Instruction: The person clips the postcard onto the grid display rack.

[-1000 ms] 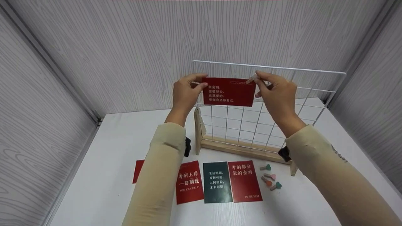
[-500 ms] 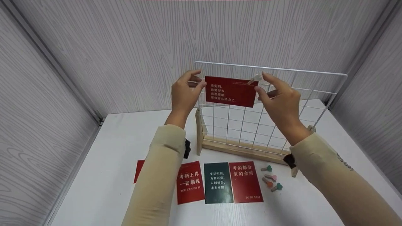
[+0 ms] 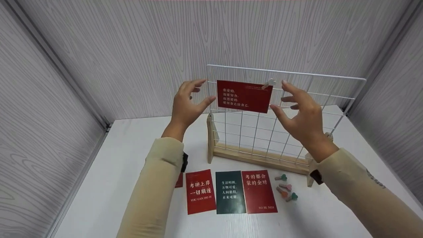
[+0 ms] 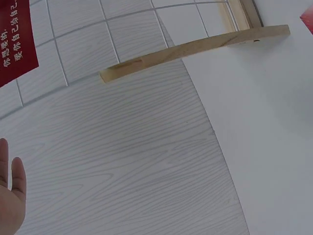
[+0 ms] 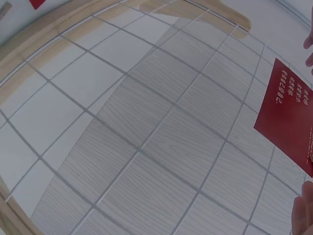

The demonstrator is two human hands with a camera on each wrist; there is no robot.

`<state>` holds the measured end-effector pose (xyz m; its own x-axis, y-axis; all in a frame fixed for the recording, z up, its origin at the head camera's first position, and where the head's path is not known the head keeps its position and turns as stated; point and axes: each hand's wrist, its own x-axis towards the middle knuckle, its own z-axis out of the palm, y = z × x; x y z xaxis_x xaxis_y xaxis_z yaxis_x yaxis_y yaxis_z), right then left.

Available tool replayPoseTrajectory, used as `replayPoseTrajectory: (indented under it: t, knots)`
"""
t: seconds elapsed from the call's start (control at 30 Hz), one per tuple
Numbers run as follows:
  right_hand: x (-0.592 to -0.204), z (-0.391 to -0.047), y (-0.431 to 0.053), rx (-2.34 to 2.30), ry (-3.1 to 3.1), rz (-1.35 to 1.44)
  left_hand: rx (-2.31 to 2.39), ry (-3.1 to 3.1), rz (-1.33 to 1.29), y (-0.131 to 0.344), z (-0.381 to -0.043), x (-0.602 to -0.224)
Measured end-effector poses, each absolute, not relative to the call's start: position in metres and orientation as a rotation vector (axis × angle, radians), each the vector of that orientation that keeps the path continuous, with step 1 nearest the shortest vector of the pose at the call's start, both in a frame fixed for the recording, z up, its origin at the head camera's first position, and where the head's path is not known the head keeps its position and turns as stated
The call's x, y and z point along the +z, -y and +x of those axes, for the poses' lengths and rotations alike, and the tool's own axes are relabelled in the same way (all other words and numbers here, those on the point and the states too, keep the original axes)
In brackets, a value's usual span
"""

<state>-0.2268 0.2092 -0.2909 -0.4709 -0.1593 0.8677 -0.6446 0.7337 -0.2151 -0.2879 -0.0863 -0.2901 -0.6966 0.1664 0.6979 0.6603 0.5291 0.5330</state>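
A red card (image 3: 244, 97) with white writing hangs on the white wire grid (image 3: 264, 129), near its upper left. At the card's top right corner sits a clip with a white heart-shaped head (image 3: 271, 82). My left hand (image 3: 187, 104) is off the card's left edge, fingers spread and holding nothing. To the right of the card, my right hand (image 3: 302, 114) is parted from it too, thumb tip close to the lower right corner. In the right wrist view the card (image 5: 288, 115) lies against the grid, with fingertips (image 5: 301, 210) beside it.
On the white table lie a red card (image 3: 200, 191), a green card (image 3: 230, 191) and another red card (image 3: 259, 191), with one more partly behind the left sleeve. Several coloured clips (image 3: 285, 187) lie right of them. A wooden base (image 3: 257, 158) carries the grid.
Both hands have let go: the left has drawn away leftward from the card, the right has moved off the white clip to the right. The card stays on the grid.
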Motion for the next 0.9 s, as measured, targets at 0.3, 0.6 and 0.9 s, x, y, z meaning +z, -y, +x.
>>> replayPoseTrajectory:
  t: [0.3, 0.6, 0.9]
  knots:
    - [-0.309, -0.217, -0.223, 0.688, 2.084, 0.733, -1.070, 2.318, -0.756, 0.113, -0.282, -0.307]
    - [-0.328, -0.208, -0.233, 0.714, 2.082, 0.769, -1.027, 2.399, -0.705, 0.139, -0.276, -0.326]
    - [-0.349, -0.199, -0.249, 0.722, 2.110, 0.782, -1.022, 2.462, -0.630, 0.167, -0.267, -0.348]
